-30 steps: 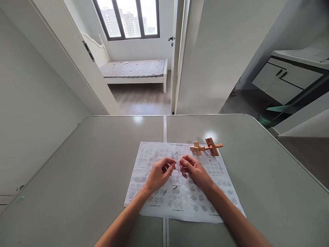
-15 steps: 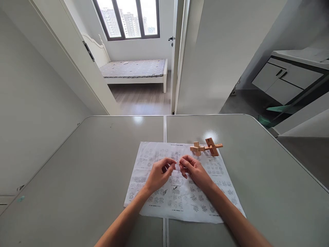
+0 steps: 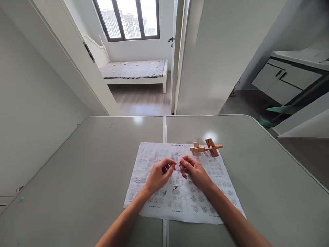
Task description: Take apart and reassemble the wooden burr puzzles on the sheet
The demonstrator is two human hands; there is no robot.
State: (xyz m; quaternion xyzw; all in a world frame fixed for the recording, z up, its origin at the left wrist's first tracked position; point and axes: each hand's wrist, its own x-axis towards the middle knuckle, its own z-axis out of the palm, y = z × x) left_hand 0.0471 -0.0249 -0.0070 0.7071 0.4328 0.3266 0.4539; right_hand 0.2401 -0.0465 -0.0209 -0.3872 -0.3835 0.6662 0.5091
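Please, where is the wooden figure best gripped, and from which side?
Grip the wooden figure probably by its chunky left-end blocks, right hand coming from the near side: they look thicker than the narrow middle bar, and nothing stands in between.

Open passage is offered over the tabletop (image 3: 77,178) on both sides of the printed paper sheet (image 3: 185,203). Only a narrow gap is left between the left hand (image 3: 160,174) and the right hand (image 3: 196,171). Just beyond the latter, the way is obstructed by a wooden block model (image 3: 211,149) at the sheet's far right corner.
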